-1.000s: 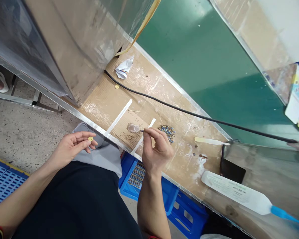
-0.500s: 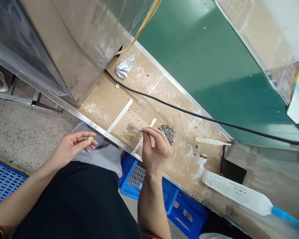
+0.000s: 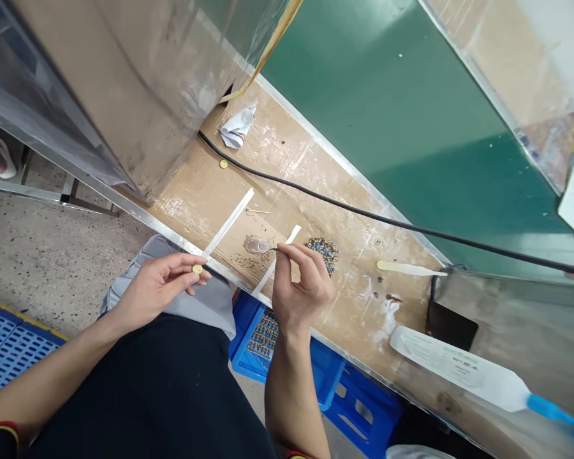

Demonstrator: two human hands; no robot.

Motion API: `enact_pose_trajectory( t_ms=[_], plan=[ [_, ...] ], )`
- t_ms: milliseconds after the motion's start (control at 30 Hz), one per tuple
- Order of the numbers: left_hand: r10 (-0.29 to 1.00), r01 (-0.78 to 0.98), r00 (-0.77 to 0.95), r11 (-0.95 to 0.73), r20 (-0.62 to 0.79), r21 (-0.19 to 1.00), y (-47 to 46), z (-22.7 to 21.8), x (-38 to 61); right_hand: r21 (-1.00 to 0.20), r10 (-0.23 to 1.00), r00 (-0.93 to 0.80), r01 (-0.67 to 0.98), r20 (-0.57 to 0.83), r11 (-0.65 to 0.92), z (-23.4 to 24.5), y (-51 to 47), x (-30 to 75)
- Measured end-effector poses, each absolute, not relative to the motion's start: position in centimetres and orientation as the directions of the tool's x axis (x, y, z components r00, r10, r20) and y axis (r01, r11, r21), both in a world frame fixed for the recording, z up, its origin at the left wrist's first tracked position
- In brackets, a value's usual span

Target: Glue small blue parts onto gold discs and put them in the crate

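Pinched between the thumb and fingers of my left hand (image 3: 155,290) is a small round yellow disc (image 3: 198,269), held by the front edge of the bench. My right hand (image 3: 301,280) is closed in a pinch over the bench, on a thin dark-tipped tool whose kind I cannot make out. Its tip points at a small clear plastic dish (image 3: 257,244), just to the left. Many tiny dark pieces (image 3: 249,260) lie scattered around the dish. Right behind my right hand sits a pile of small blue and gold metal parts (image 3: 324,250), partly hidden by it.
A black cable (image 3: 339,203) crosses the cardboard-covered bench (image 3: 191,197). Another yellow disc (image 3: 223,164) and a crumpled cloth (image 3: 238,127) lie farther back. At right are a pale flat stick (image 3: 404,268) and a white bottle (image 3: 459,366). Below the edge stands a blue crate (image 3: 243,357).
My left hand has moved right with the yellow disc, closer to the bench edge. My right hand has shifted slightly right, its tool tip a little farther from the dish.
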State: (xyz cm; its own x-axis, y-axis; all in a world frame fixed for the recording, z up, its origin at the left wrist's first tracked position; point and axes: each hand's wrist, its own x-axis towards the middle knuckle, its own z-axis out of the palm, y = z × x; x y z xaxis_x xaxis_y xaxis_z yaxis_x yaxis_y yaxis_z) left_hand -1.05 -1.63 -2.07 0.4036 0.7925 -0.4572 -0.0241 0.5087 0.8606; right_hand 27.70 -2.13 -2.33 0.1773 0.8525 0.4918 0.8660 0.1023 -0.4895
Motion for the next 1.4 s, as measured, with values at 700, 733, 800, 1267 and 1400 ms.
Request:
enact_pose_trajectory(
  t_ms=[700,733,800,1267,1400],
  plan=[
    [0.908,0.091,0.354,0.207,-0.225,0.974,-1.2,0.7,3.2,-0.782,0.881,0.206,0.574,0.426,0.244,1.3,-6.2,21.8],
    [0.897,0.074,0.368,0.234,-0.245,0.969,-1.1,0.7,3.2,-0.784,0.880,0.213,0.573,0.424,0.239,1.3,-6.2,21.9],
    [0.869,0.030,0.405,0.297,-0.284,0.954,-1.0,0.8,3.1,-0.794,0.876,0.238,0.564,0.420,0.228,1.4,-6.2,22.0],
    [0.811,-0.129,0.461,0.464,-0.361,0.877,0.0,0.6,2.0,-0.862,0.849,0.383,0.484,0.365,0.151,1.4,-5.9,22.8],
    [0.801,-0.220,0.494,0.490,-0.337,0.843,0.1,0.2,1.8,-0.861,0.854,0.362,0.477,0.374,0.175,1.5,-6.0,22.9]
  ],
)
